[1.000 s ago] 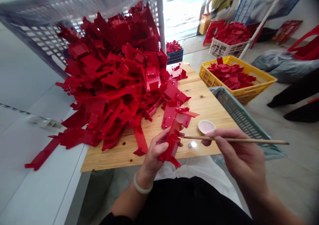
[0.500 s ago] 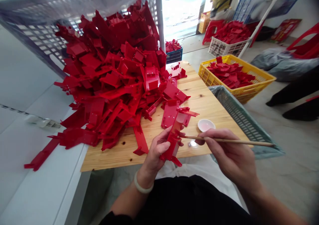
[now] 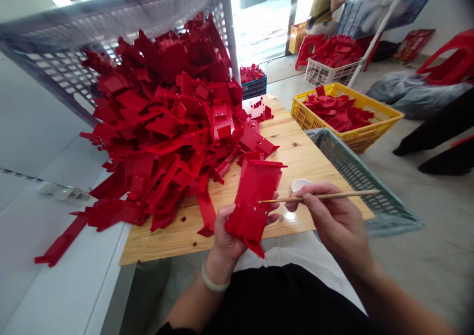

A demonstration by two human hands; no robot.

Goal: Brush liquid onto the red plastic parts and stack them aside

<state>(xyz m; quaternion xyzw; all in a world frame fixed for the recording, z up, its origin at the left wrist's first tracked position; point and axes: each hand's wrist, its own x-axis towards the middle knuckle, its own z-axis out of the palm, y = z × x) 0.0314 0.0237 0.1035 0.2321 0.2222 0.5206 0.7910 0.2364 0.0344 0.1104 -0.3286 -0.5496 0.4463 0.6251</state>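
Observation:
My left hand (image 3: pixel 225 238) grips a flat red plastic part (image 3: pixel 254 201) with raised edges and small holes, its broad face turned up. My right hand (image 3: pixel 333 221) pinches a thin wooden brush (image 3: pixel 318 196), whose tip sits just over the part's left edge. A small white dish (image 3: pixel 299 184) stands behind my right fingers, partly hidden. A large heap of similar red plastic parts (image 3: pixel 166 127) covers the far side of the wooden board (image 3: pixel 174 241) and spills onto the white table (image 3: pixel 48 231) on the left.
A grey lattice crate (image 3: pixel 55 63) leans behind the heap. To the right lie a grey-green basket (image 3: pixel 355 182) and a yellow basket (image 3: pixel 344 117) of red parts. Farther back are a blue crate (image 3: pixel 254 89), a white crate (image 3: pixel 329 73) and a person (image 3: pixel 326 4).
My left hand has turned the red part so its broad face now shows. The brush has risen slightly with my right hand, and the view has shifted a little.

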